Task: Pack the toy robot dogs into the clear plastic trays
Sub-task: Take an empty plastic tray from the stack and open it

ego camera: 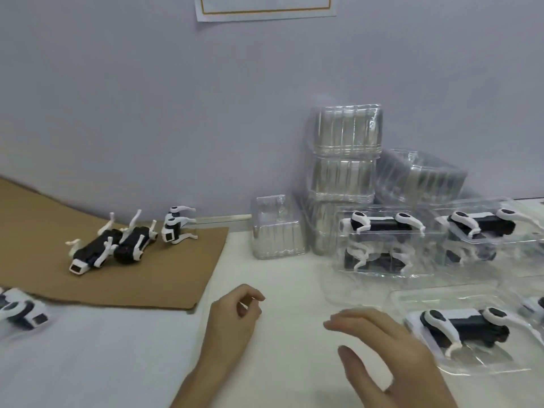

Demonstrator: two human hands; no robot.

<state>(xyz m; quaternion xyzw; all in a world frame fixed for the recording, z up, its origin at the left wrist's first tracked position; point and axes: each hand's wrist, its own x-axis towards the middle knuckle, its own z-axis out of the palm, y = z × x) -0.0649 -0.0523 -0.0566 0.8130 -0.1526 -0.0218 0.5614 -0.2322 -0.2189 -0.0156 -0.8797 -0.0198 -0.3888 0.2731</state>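
Left hand (pixel 235 316) curled, right hand (pixel 385 351) flat

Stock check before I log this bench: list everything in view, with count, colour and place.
loose toy dogs: three, black and white, on the cardboard
fourth dog: one, black and white, blurred, table's left edge
packed toy dogs: at least five, black and white, in clear trays on the right
empty trays: several nested stacks, clear, piled against the wall
cardboard: one sheet, brown, left
paper: one, white, gold border, on the wall
table: one, white
left hand: grip loosely curled, empty, centre
right hand: grip open, empty, lower right
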